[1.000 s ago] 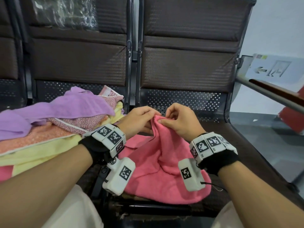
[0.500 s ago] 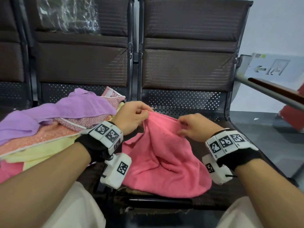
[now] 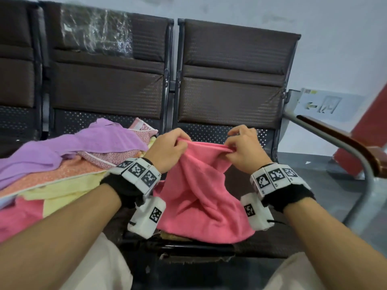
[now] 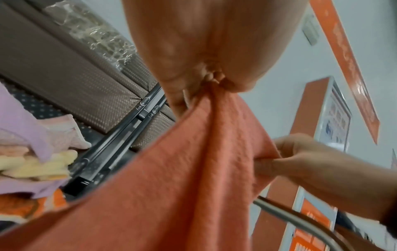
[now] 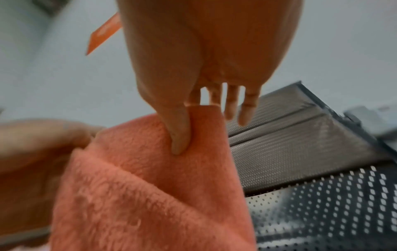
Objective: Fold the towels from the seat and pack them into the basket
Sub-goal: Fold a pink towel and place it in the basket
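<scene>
A pink towel (image 3: 201, 191) hangs between both hands over the right seat, its lower part bunched on the seat. My left hand (image 3: 171, 149) grips the towel's top edge at the left; the left wrist view shows the fingers curled round the gathered cloth (image 4: 214, 152). My right hand (image 3: 240, 147) pinches the same edge at the right, thumb pressed on the cloth (image 5: 171, 169) with two fingers spread free. A heap of towels (image 3: 62, 164) in purple, speckled pink, orange and yellow lies on the left seat. No basket is in view.
Dark brown padded seat backs (image 3: 230, 80) stand behind, one with plastic wrap (image 3: 94, 30). A metal armrest with a wooden top (image 3: 345, 147) runs at the right. Grey floor (image 3: 314, 174) lies beyond it.
Both hands have moved apart along the pink towel's top edge and lifted it, so the edge is stretched between them. The head view has tilted up.
</scene>
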{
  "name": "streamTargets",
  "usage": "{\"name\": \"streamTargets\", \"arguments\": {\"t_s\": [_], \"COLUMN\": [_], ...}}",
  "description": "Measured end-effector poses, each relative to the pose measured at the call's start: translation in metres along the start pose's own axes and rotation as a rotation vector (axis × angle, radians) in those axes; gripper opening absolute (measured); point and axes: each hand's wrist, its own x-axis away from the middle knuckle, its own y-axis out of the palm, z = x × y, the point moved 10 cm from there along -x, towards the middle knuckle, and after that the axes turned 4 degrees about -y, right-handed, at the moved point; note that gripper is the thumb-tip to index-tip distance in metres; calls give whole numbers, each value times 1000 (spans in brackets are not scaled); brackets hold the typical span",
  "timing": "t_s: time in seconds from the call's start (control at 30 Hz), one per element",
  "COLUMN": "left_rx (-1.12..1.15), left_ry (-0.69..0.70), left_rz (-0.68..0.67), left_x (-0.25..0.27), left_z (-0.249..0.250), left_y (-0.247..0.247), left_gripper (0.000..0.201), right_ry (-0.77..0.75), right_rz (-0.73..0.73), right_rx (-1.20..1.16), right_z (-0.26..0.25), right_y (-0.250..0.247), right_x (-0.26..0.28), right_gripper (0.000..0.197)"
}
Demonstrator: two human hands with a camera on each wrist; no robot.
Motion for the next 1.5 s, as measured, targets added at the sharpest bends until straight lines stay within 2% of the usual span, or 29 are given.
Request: {"name": "streamTargets", "arguments": {"t_s": [0.1,0.2,0.27,0.33,0.47,0.57,0.63,0.7,0.8,0.9,1.03,1.2,1.3,1.37,1.43,1.5], "left_rx": [90,99,115,76,-63,-133,-133,-114,-143,-137,-68,-2,8,-5,-40,-96], "left_ry": [-26,79,142,197,302,294,239,148,66,48,66,170,179,147,98,60], "left_rz": [104,164,150,108,6,-70,-86,-94,-84,17,199,255,168,68,-73,-283], "left_x": [-12,-16,-13,-9,-4,-11,-20,-33,-57,-81,-99,-79,-45,-16,14,46], "left_z": [22,67,93,115,138,127,112,94,77,76,92,109,96,78,56,35], "left_y": [-23,-51,-69,-81,-87,-85,-83,-76,-62,-59,-75,-81,-59,-34,-4,31], "left_gripper": [23,23,22,26,26,13,12,13,10,12,13,12,12,10,8,8], "right_ry": [152,184,179,172,153,127,141,170,227,270,251,173,178,197,203,192], "right_rz": [79,267,400,510,568,508,453,394,321,330,444,427,345,236,71,-129], "right_rx": [-253,-418,-522,-577,-551,-480,-423,-361,-297,-277,-343,-442,-471,-446,-387,-333], "right_z": [5,-4,-12,-16,-23,-26,-19,-9,10,25,31,21,22,25,26,25], "right_y": [-30,-80,-117,-149,-177,-175,-165,-151,-132,-127,-141,-133,-106,-81,-51,-18], "right_x": [-7,-11,-9,-6,-3,-6,-8,-12,-23,-37,-53,-39,-8,20,49,81], "right_gripper": [1,7,13,9,9,22,27,28,19,21,28,15,14,13,11,11]}}
